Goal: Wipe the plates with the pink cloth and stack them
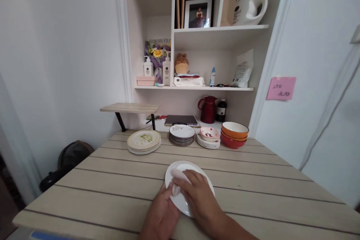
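One white plate [182, 203] at the near side of the worktop [112, 187], and both sides have it covered! Left hand [161, 212] cupped at the near-left rim, thumb up on the edge, gripping it. Right hand [202, 197] over the plate's face, fingers curled and closed on a bunched pale cloth [178, 175], right beside that left thumb. Flat down or slightly raised, that plate? I can't tell from here. Beyond it, well apart: stacked cream plates [144, 139], dark-rimmed plates [181, 132], orange and red bowls [235, 131].
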`<state>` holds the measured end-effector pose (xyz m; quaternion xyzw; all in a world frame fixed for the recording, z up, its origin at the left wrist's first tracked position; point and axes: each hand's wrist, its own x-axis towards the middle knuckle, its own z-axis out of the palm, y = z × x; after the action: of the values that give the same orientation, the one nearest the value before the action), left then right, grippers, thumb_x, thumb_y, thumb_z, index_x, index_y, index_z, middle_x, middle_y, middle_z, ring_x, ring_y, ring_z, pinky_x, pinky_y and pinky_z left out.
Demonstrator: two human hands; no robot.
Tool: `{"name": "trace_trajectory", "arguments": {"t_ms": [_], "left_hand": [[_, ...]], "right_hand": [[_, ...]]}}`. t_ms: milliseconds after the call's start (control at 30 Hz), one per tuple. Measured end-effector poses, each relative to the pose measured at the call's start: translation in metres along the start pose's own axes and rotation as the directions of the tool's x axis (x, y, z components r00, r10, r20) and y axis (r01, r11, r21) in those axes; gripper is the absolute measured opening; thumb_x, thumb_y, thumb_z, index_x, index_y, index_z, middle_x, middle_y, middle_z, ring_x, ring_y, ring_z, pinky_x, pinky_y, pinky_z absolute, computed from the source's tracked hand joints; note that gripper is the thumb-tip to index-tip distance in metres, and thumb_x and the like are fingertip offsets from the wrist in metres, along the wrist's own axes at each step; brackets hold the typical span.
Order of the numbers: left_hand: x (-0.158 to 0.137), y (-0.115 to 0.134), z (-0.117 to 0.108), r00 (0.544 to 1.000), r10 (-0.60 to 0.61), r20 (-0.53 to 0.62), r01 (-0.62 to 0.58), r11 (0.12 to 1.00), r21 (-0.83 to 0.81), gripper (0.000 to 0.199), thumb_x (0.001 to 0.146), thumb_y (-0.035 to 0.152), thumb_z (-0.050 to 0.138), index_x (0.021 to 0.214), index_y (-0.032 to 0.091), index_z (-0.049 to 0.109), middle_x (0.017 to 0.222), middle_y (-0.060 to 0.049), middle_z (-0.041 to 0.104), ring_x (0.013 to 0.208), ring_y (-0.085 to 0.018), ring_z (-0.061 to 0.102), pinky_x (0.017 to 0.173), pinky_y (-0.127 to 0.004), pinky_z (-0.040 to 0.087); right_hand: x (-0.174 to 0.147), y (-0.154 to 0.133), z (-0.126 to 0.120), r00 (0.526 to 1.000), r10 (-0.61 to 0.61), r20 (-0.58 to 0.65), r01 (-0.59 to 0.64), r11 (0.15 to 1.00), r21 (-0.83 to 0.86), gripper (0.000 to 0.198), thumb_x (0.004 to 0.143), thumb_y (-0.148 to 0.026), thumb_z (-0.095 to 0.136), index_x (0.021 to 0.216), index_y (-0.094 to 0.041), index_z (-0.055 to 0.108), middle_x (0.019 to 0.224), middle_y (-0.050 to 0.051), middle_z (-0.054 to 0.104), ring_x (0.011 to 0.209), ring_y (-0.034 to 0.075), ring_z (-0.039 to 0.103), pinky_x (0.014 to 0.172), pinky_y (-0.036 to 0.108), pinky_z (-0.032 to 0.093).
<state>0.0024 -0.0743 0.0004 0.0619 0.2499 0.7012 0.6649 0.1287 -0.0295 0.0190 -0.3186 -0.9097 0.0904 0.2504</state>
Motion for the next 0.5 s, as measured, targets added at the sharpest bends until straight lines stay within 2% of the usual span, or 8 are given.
{"name": "trace_trajectory", "arguments": {"t_ms": [133, 267, 367, 500], "left_hand": [[-0.001, 0.002, 0.000, 1.000, 0.001, 0.012, -0.001, 1.000, -0.006, 0.050, 0.085, 0.005, 0.055, 0.134, 0.016, 0.052, 0.110, -0.012, 0.071, 0.104, -0.021, 0.067, 0.101, -0.035, 0.045], [-0.004, 0.004, 0.003, 0.999, -0.009, 0.048, 0.009, 1.000, -0.011, 0.056, 0.086, 0.008, 0.056, 0.140, 0.020, 0.046, 0.120, -0.012, 0.068, 0.110, -0.022, 0.064, 0.105, -0.036, 0.042], [-0.004, 0.004, 0.002, 0.999, -0.012, 0.048, 0.012, 1.000, -0.009, 0.060, 0.086, 0.008, 0.056, 0.142, 0.020, 0.043, 0.124, -0.013, 0.066, 0.113, -0.023, 0.063, 0.107, -0.037, 0.040], [-0.003, 0.003, 0.000, 0.999, -0.004, 0.054, 0.004, 1.000, -0.010, 0.062, 0.086, 0.008, 0.057, 0.144, 0.020, 0.040, 0.124, -0.014, 0.066, 0.115, -0.024, 0.062, 0.108, -0.038, 0.040]], "right_hand": [[0.038, 0.001, 0.002, 0.996, 0.073, 0.060, -0.080, 0.990, 0.115, 0.038, 0.094, -0.026, 0.040, 0.122, -0.039, 0.062, 0.130, 0.002, 0.061, 0.122, 0.024, 0.048, 0.100, 0.043, 0.033], [0.063, 0.021, 0.005, 0.978, 0.176, 0.112, -0.194, 0.965, 0.176, 0.037, 0.094, -0.030, 0.039, 0.119, -0.038, 0.065, 0.133, 0.004, 0.060, 0.126, 0.027, 0.046, 0.102, 0.049, 0.029], [0.065, 0.041, 0.005, 0.970, 0.218, 0.107, -0.237, 0.946, 0.222, 0.037, 0.092, -0.034, 0.040, 0.119, -0.036, 0.065, 0.130, 0.004, 0.063, 0.124, 0.027, 0.049, 0.103, 0.047, 0.030], [0.047, 0.072, -0.003, 0.951, 0.299, 0.081, -0.308, 0.887, 0.343, 0.036, 0.088, -0.038, 0.049, 0.117, -0.030, 0.067, 0.129, 0.005, 0.064, 0.122, 0.026, 0.052, 0.104, 0.042, 0.032]]}}
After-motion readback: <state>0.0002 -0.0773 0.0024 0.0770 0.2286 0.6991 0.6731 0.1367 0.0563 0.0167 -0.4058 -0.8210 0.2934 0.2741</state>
